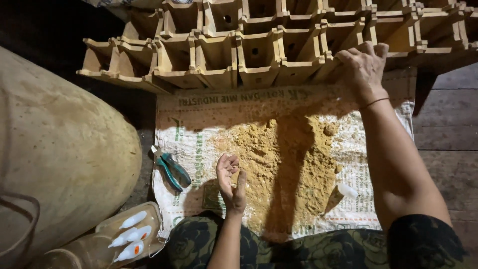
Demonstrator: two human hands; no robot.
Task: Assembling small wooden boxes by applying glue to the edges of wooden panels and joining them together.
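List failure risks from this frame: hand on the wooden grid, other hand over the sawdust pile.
1. The right hand presses the edge of the wooden lattice frame, which sits tilted against the sack; a push could likely slide or tip it.
2. The left hand cups over loose sawdust; it may spill off the woven sack onto the floor planks.
3. The pliers lie near the left hand and could get knocked.

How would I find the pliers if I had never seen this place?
Start at the woven sack spread flat on the floor, with the yellow-brown sawdust pile heaped in its middle. Go to the sack's left edge, just past the left hand cupped over the sawdust. The pliers lie there, the only metal tool, with teal-green handles.
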